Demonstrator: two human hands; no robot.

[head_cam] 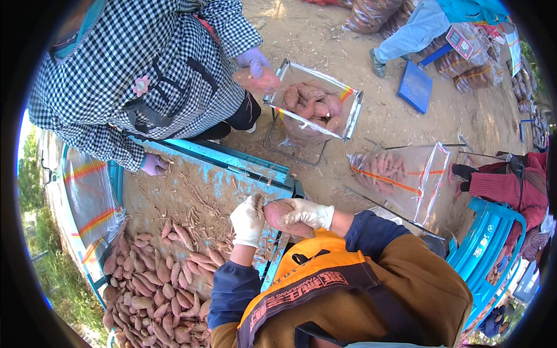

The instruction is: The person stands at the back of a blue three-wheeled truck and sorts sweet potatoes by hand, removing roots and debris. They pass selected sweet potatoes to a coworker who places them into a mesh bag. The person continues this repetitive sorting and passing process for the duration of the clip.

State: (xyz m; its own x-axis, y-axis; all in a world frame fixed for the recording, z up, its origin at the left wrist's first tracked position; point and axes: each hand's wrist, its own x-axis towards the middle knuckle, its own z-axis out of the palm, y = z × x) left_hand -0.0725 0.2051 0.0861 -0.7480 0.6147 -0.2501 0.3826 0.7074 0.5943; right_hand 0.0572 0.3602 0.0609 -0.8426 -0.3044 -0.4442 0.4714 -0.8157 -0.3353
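My right hand [308,213], in a white glove, grips a large reddish sweet potato [278,215] in front of my orange apron [313,250]. At the other end of this sweet potato is my left hand [248,221], also gloved, its fingers curled and soiled at the tips. Whether those fingers pinch anything is hidden. Both hands are over the edge of a blue truck bed [209,174] strewn with soil and broken roots. A pile of sweet potatoes [152,282] covers the near left part of the bed.
Across the bed, a co-worker in a checked smock [143,78] holds a sweet potato [257,81] beside a framed plastic bag [313,108] of sweet potatoes. Another part-filled bag [387,169] lies right. Farther off are a blue platform scale [415,87], filled bags [470,65] and a blue vehicle [483,248].
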